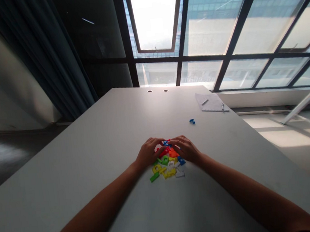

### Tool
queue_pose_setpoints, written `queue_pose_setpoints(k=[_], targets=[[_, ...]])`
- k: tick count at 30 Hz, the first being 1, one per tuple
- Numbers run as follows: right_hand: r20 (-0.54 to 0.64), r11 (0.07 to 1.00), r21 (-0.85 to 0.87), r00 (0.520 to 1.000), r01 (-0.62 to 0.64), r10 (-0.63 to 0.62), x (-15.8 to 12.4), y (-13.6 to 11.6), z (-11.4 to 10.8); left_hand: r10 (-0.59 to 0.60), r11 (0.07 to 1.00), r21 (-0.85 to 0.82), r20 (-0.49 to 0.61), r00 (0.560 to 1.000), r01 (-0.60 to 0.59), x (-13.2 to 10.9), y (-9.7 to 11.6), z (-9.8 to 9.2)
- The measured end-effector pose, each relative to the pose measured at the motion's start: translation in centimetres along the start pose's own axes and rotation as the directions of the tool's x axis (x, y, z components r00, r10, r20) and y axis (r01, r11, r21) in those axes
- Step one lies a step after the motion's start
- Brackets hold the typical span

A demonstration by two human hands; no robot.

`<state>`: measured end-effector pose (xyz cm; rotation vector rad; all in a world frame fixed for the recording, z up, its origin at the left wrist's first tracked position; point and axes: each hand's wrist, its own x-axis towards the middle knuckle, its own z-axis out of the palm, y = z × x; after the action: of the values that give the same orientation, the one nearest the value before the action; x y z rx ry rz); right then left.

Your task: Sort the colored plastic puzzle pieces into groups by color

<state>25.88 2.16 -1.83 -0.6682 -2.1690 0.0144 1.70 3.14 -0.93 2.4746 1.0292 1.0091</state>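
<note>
Over the far side of a small pile of bright plastic pieces [171,172], my two hands meet around a small blue plastic piece [165,143]. The fingertips and thumb of my left hand [150,151] close on its left side. From the right, my right hand [185,148] pinches the same piece with bent fingers. Beneath the hands lie red and orange pieces [173,153]. Nearer to me are green, yellow, white and dark blue ones, some looking like letters, such as a green piece [165,160] with a loop. The blue piece's exact shape is partly hidden by my fingers.
All this is on a large white table [105,147]. Another blue piece [192,121] lies apart, beyond my right hand. Paper sheets [211,102] with pens on them are near the table's right edge. Two round holes [149,91] sit at the far end, before tall windows.
</note>
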Motion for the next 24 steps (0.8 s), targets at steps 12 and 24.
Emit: queue_pose_setpoints(k=[12,24], targets=[[0.004,0.998,0.003,0.998,-0.063,0.063,-0.3,0.4,-0.3,0.028,0.999,0.035,-0.005,1.000,-0.028,0.0,-0.1,0.0],[-0.098,0.990,-0.065,0.988,-0.125,0.118,-0.5,1.5,-0.5,0.013,0.999,0.029,-0.010,1.000,-0.013,0.0,-0.1,0.1]])
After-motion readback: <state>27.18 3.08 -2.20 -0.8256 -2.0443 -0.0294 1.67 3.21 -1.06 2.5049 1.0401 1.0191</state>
